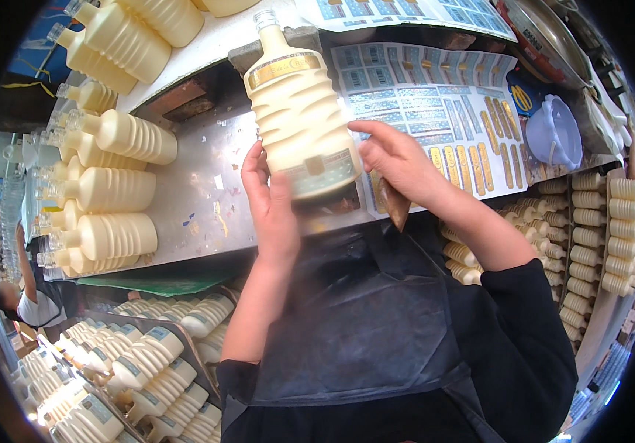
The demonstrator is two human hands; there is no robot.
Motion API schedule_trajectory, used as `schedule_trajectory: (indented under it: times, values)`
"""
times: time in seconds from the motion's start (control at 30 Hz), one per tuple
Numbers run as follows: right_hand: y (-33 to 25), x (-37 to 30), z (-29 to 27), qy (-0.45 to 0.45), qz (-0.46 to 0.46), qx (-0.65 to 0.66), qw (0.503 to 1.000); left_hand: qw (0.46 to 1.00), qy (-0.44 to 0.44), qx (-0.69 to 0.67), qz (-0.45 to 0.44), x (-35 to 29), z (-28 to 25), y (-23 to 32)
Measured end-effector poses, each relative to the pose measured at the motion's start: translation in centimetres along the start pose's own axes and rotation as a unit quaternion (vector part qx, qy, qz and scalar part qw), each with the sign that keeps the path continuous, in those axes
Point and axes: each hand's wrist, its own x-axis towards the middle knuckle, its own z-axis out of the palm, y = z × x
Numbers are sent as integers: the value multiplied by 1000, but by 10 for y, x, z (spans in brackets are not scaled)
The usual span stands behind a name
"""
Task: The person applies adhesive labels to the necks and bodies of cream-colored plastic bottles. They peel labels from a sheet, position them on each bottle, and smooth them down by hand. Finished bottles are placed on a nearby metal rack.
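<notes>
Cream bottle held over a metal bench

At 12 o'clock the cream bottle is held with its clear neck toward 12 and its base toward 5; a gold label is borne near the shoulder and a pale blue one near the base. Its lower left side is cupped by the left hand, partly closed, with the thumb laid over the front. By the right hand the index finger is stretched to the bottle's right edge, the thumb just below it; the other fingers are mostly hidden. A brown pointed object is seen beneath that hand, but whether it is gripped cannot be told.

At 2 o'clock blue and gold labels are carried on a sheet, with a lilac bucket beyond. Unlabelled bottles are stacked at 9. Labelled bottles are racked at 8, and more bottles at 3.
</notes>
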Motion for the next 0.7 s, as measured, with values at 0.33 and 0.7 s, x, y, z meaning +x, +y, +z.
schedule_trajectory:
  times: [0.33, 0.7]
  values:
    - [-14, 2, 17, -10, 65, 47, 997, 999, -1, -9, -33, 4, -1, 9]
    - [-6, 1, 22, 4, 60, 59, 996, 999, -6, -7, -32, 5, -3, 6]
